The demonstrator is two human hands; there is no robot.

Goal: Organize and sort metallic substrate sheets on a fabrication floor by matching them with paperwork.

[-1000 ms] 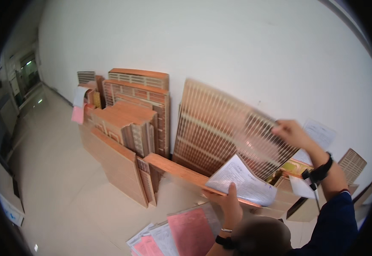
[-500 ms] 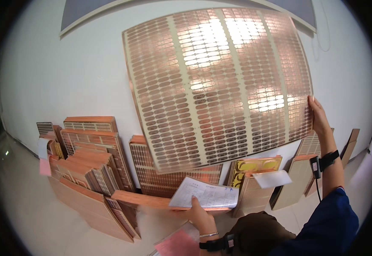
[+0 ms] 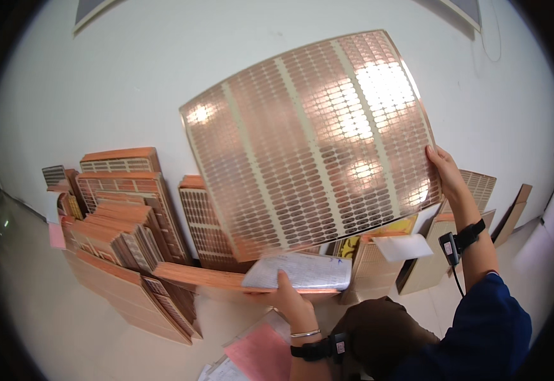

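My right hand (image 3: 445,173) is closed on the right edge of a large copper circuit board panel (image 3: 277,159), raised and tilted over the stacks. Rows of small oblong outlines and pale strips cover the panel's shiny face. My left hand (image 3: 293,303) is closed at the near edge of a stack of panels (image 3: 204,277). Its thumb presses on a printed paper sheet (image 3: 305,272) in a clear sleeve, lying on that stack, and its fingers go under the edge. The panel's lower edge is close above the sheet; whether they touch I cannot tell.
Several stacks of copper panels (image 3: 121,222) lean at the left against the white wall (image 3: 131,82). More boards (image 3: 372,267) stand at the right, one bearing a white paper (image 3: 402,247). Pink paper (image 3: 261,352) lies low in front, near my knee (image 3: 378,336).
The raised panel has come down and turned in my right hand, its glare shifting right. My left hand stays on the sheet and stack. The whole view has shifted slightly.
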